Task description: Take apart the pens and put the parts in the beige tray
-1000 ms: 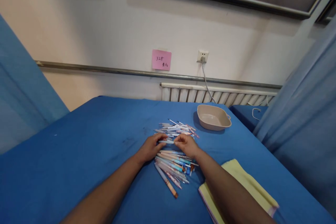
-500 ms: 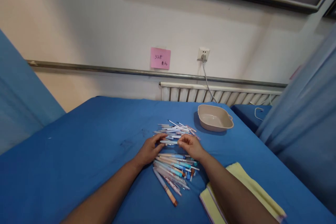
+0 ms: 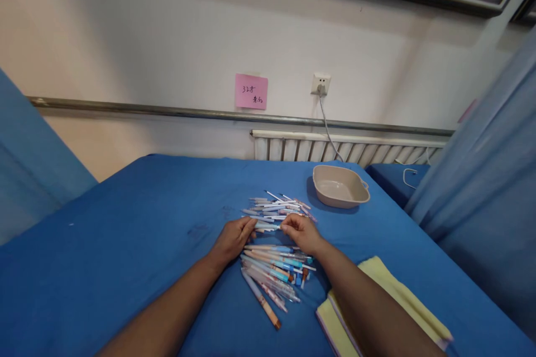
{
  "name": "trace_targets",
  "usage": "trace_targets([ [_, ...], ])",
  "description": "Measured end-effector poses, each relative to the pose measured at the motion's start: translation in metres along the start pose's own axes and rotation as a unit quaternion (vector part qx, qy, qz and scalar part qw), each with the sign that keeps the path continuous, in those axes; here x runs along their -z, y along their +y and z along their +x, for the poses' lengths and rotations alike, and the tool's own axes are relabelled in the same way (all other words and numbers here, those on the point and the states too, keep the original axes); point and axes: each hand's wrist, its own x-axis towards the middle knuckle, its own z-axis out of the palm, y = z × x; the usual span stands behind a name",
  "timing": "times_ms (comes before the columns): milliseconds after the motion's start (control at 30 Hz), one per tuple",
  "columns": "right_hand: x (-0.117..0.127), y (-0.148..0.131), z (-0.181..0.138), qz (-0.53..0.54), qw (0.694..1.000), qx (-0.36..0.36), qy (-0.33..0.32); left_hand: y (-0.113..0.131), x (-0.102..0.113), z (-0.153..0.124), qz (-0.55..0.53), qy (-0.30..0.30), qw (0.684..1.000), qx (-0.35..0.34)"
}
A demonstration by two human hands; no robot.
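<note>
Between my hands is a pale blue pen barrel (image 3: 267,226), held level above the blue cloth. My left hand (image 3: 235,238) is closed round its left end. At its right end my right hand (image 3: 302,231) pinches with thumb and forefinger; what is inside that pinch is too small to make out fully. Just beyond lies a loose pile of white and pale pen parts and refills (image 3: 278,205). Nearer to me is a second pile of pens (image 3: 272,268) with peach, blue and clear barrels. A pen with an orange-brown end (image 3: 266,307) lies at its front.
A beige plastic basin (image 3: 341,201) stands at the back right of the blue-covered table (image 3: 167,201). A folded yellow cloth (image 3: 389,290) lies under my right forearm. Blue curtains (image 3: 481,195) hang at the sides. Behind are a radiator (image 3: 293,148) and a wall socket (image 3: 321,84).
My left fingers have closed on the left end of the pen barrel, where they were spread apart before. My right hand keeps its pinch. The view has shifted slightly.
</note>
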Motion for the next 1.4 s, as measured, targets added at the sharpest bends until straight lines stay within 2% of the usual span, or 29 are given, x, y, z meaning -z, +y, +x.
trace_targets([
  [167, 0.017, 0.005, 0.000, -0.037, 0.999, 0.020, -0.009, -0.002, 0.007, 0.004, 0.049, 0.024, 0.998, 0.018],
  [300, 0.036, 0.013, -0.002, -0.091, 0.996, -0.005, -0.016, -0.005, 0.010, 0.006, 0.062, 0.060, 0.996, 0.019],
  [367, 0.041, 0.012, -0.003, -0.139, 0.990, -0.001, -0.009, -0.006, 0.009, 0.007, 0.067, 0.058, 0.996, 0.006],
  [433, 0.042, 0.007, -0.005, -0.199, 0.979, 0.035, -0.010, -0.007, 0.006, 0.007, 0.072, 0.041, 0.997, -0.008],
  [533, 0.037, -0.011, -0.008, -0.281, 0.953, 0.109, -0.025, -0.008, 0.003, 0.006, 0.080, 0.014, 0.997, -0.014],
  [600, 0.034, -0.025, -0.010, -0.358, 0.921, 0.142, -0.048, -0.010, 0.001, 0.006, 0.084, 0.004, 0.996, -0.014],
  [700, 0.033, -0.044, -0.011, -0.484, 0.858, 0.154, -0.076, -0.011, 0.000, 0.007, 0.083, 0.000, 0.996, -0.015],
  [800, 0.034, -0.056, -0.011, -0.533, 0.828, 0.161, -0.068, -0.010, -0.001, 0.008, 0.082, 0.003, 0.996, -0.017],
  [933, 0.038, -0.059, -0.012, -0.508, 0.846, 0.163, -0.021, -0.010, -0.002, 0.008, 0.082, 0.004, 0.996, -0.022],
  [1133, 0.051, -0.038, -0.011, -0.462, 0.880, 0.110, 0.002, -0.007, -0.001, 0.007, 0.084, 0.010, 0.996, -0.021],
  [1300, 0.059, -0.026, -0.010, -0.380, 0.919, 0.093, 0.058, -0.006, -0.002, 0.007, 0.077, 0.017, 0.997, -0.026],
  [1400, 0.068, -0.020, -0.009, -0.366, 0.925, 0.080, 0.068, -0.009, -0.002, 0.007, 0.087, 0.011, 0.996, -0.031],
])
